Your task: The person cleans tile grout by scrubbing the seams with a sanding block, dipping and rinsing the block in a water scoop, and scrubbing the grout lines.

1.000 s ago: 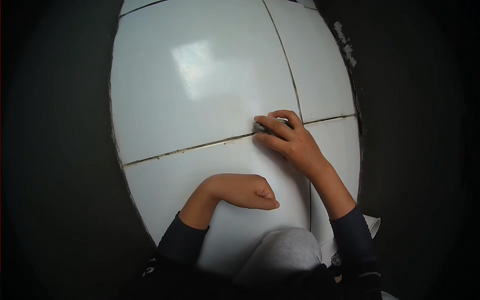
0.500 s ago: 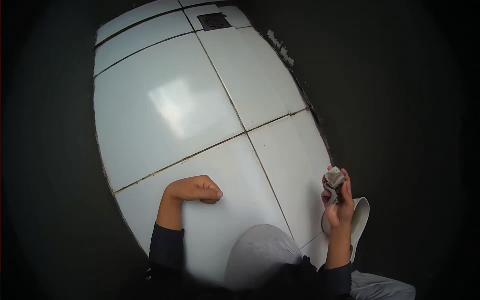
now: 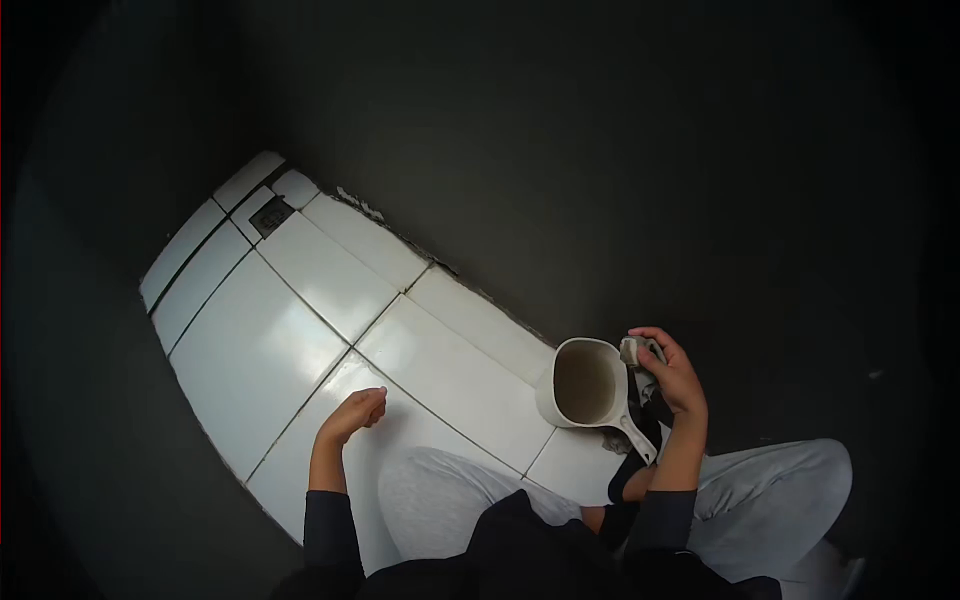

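Observation:
My right hand [image 3: 672,372] is closed round a crumpled grey-white cloth [image 3: 643,352], just right of a white dipper [image 3: 545,392]. Murky greyish water [image 3: 584,384] fills part of the dipper, whose handle points down toward my lap. Over the white floor tiles [image 3: 440,350], my left hand [image 3: 360,412] is curled into a loose fist with nothing visible in it.
A small dark drain grate [image 3: 271,216] is set in the tiles at the upper left. Dark walls or surfaces border the tile strip on both sides. My bent legs in grey trousers [image 3: 775,495] are at the bottom. A small grey lump [image 3: 615,441] lies below the dipper.
The view has swung right, bringing the whole dipper into sight. My right hand has left the tile joint with the cloth and come beside the dipper. My left hand stays curled.

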`<state>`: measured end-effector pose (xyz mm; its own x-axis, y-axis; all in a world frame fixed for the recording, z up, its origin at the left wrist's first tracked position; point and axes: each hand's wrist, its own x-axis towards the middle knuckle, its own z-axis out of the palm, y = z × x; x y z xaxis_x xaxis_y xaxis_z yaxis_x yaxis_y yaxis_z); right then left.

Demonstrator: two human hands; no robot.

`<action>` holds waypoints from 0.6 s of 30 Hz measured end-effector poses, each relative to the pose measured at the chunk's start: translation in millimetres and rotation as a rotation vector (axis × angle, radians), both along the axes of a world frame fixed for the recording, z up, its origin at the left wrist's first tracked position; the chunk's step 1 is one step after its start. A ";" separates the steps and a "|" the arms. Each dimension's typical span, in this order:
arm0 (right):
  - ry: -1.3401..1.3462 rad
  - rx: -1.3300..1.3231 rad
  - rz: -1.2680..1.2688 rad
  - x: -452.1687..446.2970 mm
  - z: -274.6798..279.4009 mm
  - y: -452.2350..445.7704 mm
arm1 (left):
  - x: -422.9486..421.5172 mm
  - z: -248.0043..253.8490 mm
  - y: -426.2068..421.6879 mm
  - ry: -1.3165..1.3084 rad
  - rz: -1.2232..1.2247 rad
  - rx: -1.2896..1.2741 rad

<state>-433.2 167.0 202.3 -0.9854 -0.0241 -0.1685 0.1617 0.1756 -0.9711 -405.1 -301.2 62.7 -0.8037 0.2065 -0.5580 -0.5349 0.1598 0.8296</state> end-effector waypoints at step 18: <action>0.061 -0.259 0.061 3.5 14.7 -5.8 | -9.1 36.4 262.1 0.276 -0.203 -0.279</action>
<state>-429.7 161.2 217.0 -0.9889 -0.1185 -0.0892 0.0982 -0.0720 -0.9926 -414.3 -39.1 99.1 -0.8892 0.2471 -0.3851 -0.2342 0.4771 0.8471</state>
